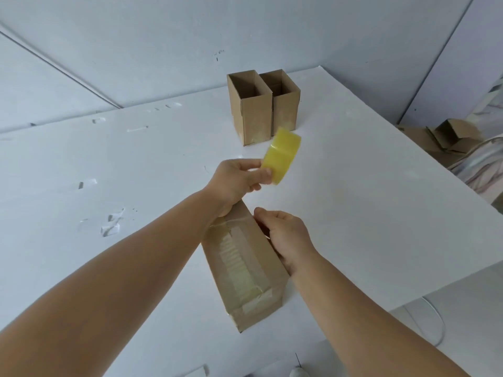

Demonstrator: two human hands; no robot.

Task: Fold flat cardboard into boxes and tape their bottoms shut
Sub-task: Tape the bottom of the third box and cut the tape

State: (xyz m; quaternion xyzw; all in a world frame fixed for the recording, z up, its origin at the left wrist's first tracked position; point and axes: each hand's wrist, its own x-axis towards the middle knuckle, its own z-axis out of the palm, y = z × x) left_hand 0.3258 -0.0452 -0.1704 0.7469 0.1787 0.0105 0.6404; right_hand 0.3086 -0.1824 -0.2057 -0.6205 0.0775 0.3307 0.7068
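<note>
A cardboard box (245, 270) stands upside down on the white table (109, 172), its bottom flaps closed and covered lengthwise with clear tape. My left hand (236, 183) pinches a yellow tape roll (281, 159) above the box's far end. My right hand (285, 238) holds the box's right side near its far corner, thumb on the top edge. Two more folded boxes (261, 107) stand upright side by side at the back of the table, open tops up.
Loose cardboard pieces (446, 137) lie off the table to the right beside a pale sack. Scraps of clear tape (111, 224) stick to the table's left part. A white cable (432, 319) hangs below the table's right edge. Grey wall panels stand behind.
</note>
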